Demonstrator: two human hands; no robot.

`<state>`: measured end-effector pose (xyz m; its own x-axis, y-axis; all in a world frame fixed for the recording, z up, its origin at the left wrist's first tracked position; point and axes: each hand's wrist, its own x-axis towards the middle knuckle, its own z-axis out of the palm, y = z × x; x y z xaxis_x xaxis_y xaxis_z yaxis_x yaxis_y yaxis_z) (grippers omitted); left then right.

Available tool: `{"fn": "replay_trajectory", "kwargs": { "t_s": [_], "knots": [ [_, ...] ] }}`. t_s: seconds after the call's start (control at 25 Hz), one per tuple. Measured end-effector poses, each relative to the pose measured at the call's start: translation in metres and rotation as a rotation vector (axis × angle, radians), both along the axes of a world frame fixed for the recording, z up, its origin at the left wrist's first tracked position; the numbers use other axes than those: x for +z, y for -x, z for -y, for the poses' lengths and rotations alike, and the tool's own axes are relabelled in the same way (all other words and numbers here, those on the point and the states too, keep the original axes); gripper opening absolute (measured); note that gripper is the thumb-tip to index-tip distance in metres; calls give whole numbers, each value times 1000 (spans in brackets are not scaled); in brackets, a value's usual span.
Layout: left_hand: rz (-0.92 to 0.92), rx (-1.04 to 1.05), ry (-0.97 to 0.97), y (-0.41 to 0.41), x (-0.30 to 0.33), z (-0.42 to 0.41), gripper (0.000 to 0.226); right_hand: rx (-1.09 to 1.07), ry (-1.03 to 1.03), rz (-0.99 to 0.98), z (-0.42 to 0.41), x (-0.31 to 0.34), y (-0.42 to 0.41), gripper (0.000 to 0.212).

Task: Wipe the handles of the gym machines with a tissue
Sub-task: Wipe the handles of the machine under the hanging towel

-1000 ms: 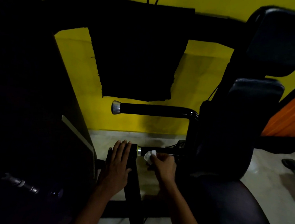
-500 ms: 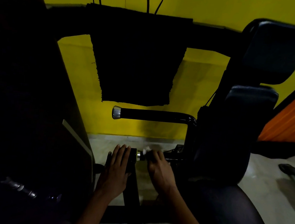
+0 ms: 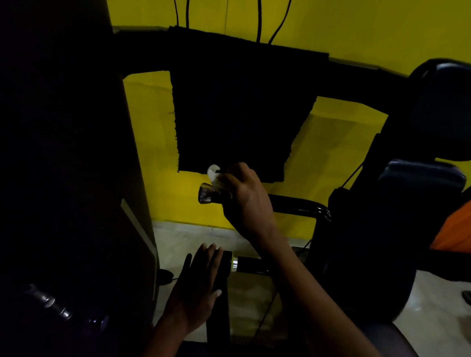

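Observation:
Two black machine handles run sideways in front of me, each with a silver end cap. My right hand (image 3: 245, 196) holds a white tissue (image 3: 214, 176) against the left end of the upper handle (image 3: 294, 205), fingers curled over the bar just behind its cap (image 3: 204, 194). The lower handle (image 3: 249, 266) sits bare below my right forearm. My left hand (image 3: 197, 291) lies flat, fingers straight, on the dark vertical frame bar (image 3: 220, 319) beside the lower handle's cap.
A black padded seat and backrest (image 3: 423, 194) stand at the right. A dark machine body (image 3: 45, 161) fills the left. A black mat (image 3: 240, 107) hangs on the yellow wall (image 3: 342, 22). Pale floor (image 3: 429, 323) shows below.
My right hand has lifted with the tissue from the lower handle up to the end of the upper handle. My left hand stays on the frame bar.

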<state>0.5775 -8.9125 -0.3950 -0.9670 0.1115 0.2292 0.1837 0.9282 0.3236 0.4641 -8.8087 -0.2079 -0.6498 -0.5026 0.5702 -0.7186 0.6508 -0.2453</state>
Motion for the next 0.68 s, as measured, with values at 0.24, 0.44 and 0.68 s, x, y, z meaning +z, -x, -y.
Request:
{"fn": "replay_trajectory", "kwargs": {
  "t_s": [0.24, 0.44, 0.68],
  "knots": [
    [-63, -76, 90, -6, 13, 33, 68, 119, -144, -67, 11, -7, 28, 18],
    [-12, -60, 50, -13, 12, 43, 81, 299, -125, -177, 9, -13, 22, 24],
    [12, -48, -81, -15, 15, 36, 71, 318, -100, -21, 21, -10, 26, 25]
  ]
}}
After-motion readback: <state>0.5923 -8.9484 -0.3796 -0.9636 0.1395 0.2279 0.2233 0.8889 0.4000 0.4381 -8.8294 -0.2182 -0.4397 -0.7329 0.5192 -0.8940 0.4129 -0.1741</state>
